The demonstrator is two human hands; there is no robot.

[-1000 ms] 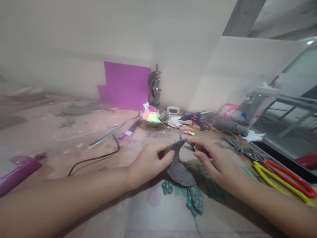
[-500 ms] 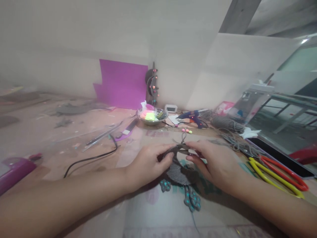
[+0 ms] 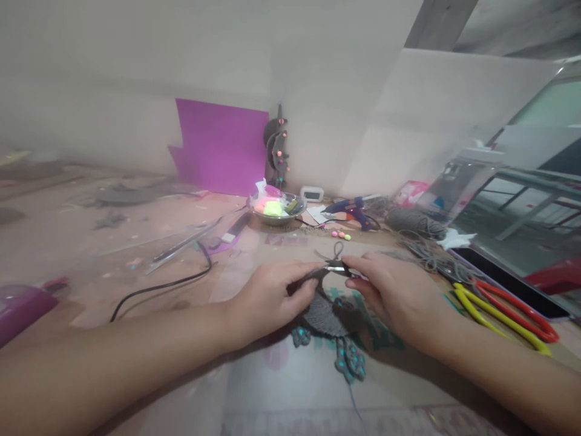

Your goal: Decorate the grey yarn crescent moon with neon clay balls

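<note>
A round ornament wrapped in grey yarn (image 3: 327,316) lies under my hands, with a yarn loop (image 3: 338,249) at its top. Grey dangling pieces dotted with turquoise (image 3: 350,360) hang from its lower edge. My left hand (image 3: 276,297) pinches the ornament's upper left side between thumb and fingers. In my right hand (image 3: 393,287) are small metal snips (image 3: 336,267), their shiny blades lying together across the ornament's top, near the base of the loop. My right fingers hide the handles.
Beyond my hands stand a metal bowl (image 3: 279,221) of bright clay and a blue glue gun (image 3: 351,209). Red-and-yellow-handled scissors (image 3: 503,318), a phone (image 3: 512,281) and a grey yarn ball (image 3: 415,224) lie right. A black cable (image 3: 158,284) curves at left.
The snips' blades, parted before, are now together at the ornament's top. Both hands stay nearly in place; the whole view has shifted slightly.
</note>
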